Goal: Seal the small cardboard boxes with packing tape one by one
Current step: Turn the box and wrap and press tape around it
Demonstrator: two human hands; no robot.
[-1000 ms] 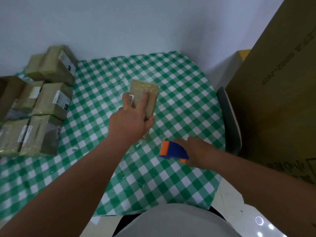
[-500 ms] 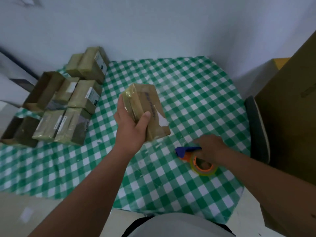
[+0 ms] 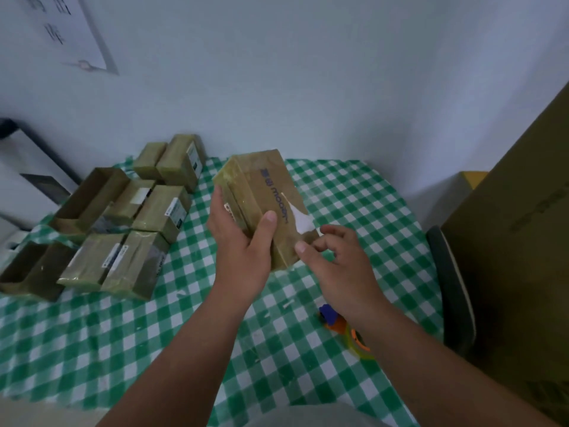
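Note:
My left hand (image 3: pixel 243 241) grips a small taped cardboard box (image 3: pixel 261 192) and holds it tilted above the green checked tablecloth (image 3: pixel 277 349). The box has blue print and a torn white patch on its top face. My right hand (image 3: pixel 338 266) is at the box's near right corner, fingers loosely curled, fingertips at the corner; it holds nothing. The blue and orange tape dispenser (image 3: pixel 341 326) lies on the cloth below my right wrist, partly hidden by my forearm.
Several taped small boxes (image 3: pixel 154 217) and open cardboard boxes (image 3: pixel 89 198) are stacked at the table's left. A large cardboard carton (image 3: pixel 517 248) and a dark chair edge (image 3: pixel 449 291) stand at the right. A white wall is behind.
My left hand lifted the box off the table and tilted it. My right hand set the tape dispenser down, let go and came up to the box's corner.

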